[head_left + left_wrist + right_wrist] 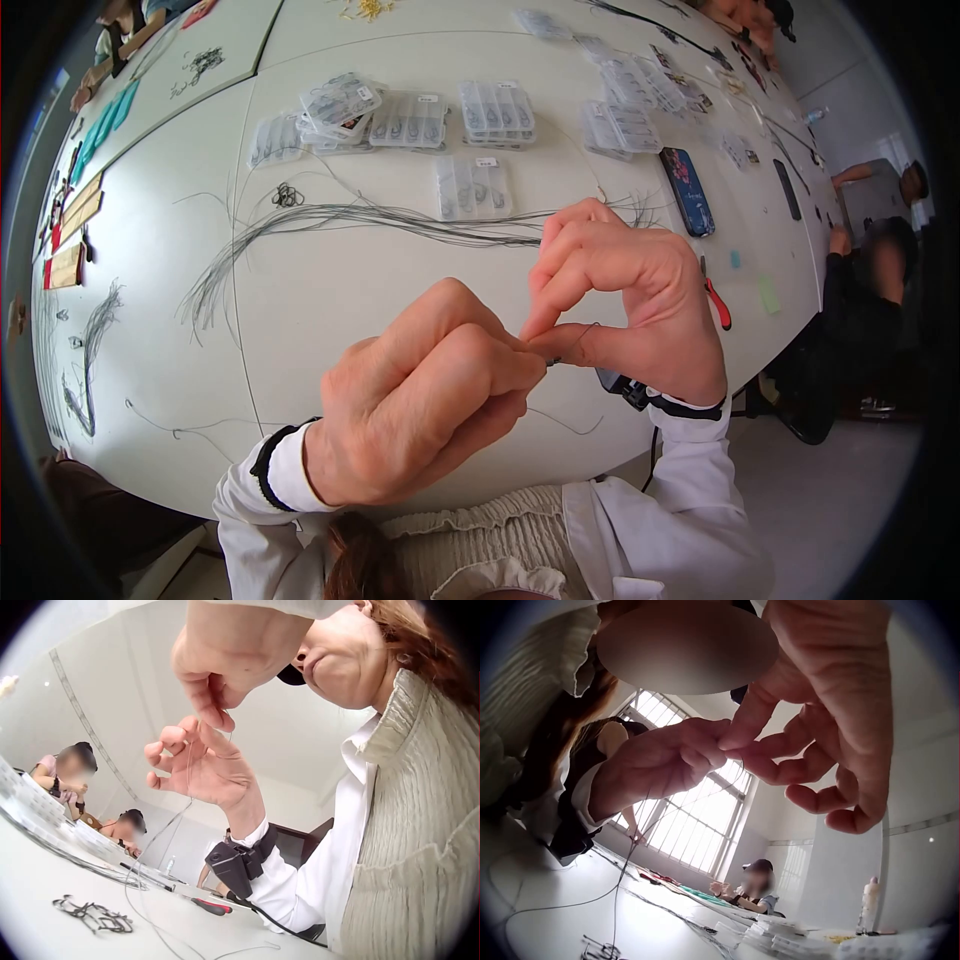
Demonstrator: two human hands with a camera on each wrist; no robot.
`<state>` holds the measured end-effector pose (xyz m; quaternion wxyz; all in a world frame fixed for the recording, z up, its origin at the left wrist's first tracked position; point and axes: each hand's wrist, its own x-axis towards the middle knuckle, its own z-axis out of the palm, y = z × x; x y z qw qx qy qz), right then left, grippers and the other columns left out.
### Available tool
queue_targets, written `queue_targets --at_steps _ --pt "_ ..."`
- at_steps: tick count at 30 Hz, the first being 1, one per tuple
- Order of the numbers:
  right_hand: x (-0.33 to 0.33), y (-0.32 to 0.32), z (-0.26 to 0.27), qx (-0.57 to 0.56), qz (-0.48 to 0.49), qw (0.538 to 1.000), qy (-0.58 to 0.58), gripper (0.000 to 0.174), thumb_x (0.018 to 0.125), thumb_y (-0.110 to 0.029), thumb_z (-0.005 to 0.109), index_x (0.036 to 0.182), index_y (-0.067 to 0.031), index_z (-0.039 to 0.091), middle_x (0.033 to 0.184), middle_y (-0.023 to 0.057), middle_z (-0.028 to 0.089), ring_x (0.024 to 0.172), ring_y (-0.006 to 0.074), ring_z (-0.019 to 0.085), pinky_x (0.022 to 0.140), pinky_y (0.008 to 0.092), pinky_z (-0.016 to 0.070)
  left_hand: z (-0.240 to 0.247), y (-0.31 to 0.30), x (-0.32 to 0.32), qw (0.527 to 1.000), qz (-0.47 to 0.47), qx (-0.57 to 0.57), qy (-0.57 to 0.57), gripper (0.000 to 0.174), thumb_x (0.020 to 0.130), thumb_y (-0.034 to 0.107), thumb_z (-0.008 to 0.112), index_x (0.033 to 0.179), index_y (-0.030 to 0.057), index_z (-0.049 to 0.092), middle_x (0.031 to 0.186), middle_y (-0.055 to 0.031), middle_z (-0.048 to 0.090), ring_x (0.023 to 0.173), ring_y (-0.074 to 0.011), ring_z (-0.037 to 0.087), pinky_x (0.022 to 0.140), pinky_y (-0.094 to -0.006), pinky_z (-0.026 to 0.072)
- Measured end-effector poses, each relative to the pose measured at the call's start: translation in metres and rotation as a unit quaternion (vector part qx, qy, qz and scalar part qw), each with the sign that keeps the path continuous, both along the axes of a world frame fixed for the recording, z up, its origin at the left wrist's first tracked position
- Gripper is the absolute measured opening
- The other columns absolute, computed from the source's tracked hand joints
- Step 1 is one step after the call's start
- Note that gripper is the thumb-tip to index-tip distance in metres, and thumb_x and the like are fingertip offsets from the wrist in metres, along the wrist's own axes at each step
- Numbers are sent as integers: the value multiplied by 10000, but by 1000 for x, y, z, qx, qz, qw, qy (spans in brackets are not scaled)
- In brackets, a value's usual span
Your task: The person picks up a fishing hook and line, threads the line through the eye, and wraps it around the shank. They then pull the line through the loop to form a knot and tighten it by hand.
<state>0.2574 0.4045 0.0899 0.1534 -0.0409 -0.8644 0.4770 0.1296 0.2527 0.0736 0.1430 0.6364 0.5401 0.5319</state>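
Observation:
My left hand [430, 390] is at the front middle, fingers curled, thumb and forefinger pinching a thin grey line. My right hand [645, 300] meets it fingertip to fingertip, its thumb and forefinger pinching the line too. A small dark piece shows at the left fingertips; its kind is too small to tell. In the left wrist view, the thin line [190, 769] hangs down past the right palm toward the table. The right wrist view shows a short loop of it curving below the pinched fingertips.
A bundle of grey lines [400, 217] lies across the white table [330, 290]. Clear compartment boxes [408, 122] stand stacked behind it. A phone [686, 190] and red-handled pliers [718, 305] lie to the right. Black loops [287, 195] lie near the bundle. Other people sit around the table.

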Motion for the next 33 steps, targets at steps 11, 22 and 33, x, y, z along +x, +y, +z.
queue_targets --at_steps 11,22,33 --pt "5 -6 16 14 -38 999 25 282 477 -47 715 755 -59 664 819 53 549 783 171 485 722 295 356 1 -4 -1 986 63 38 148 210 668 -119 662 824 -9 575 796 -117 546 610 -151 620 517 -235 530" --pt "1 -14 3 -19 -76 995 62 188 468 4 664 631 -67 607 733 21 553 729 178 439 727 315 339 0 -1 3 986 70 55 143 225 652 -136 662 814 -4 580 759 -103 555 618 -151 622 517 -222 531" --pt "0 -16 6 147 -104 977 112 209 453 -19 695 645 -70 631 744 25 564 731 215 434 680 332 354 -2 5 2 973 -19 -37 -225 132 703 -160 570 765 -53 523 812 -130 490 591 -163 584 496 -247 526"
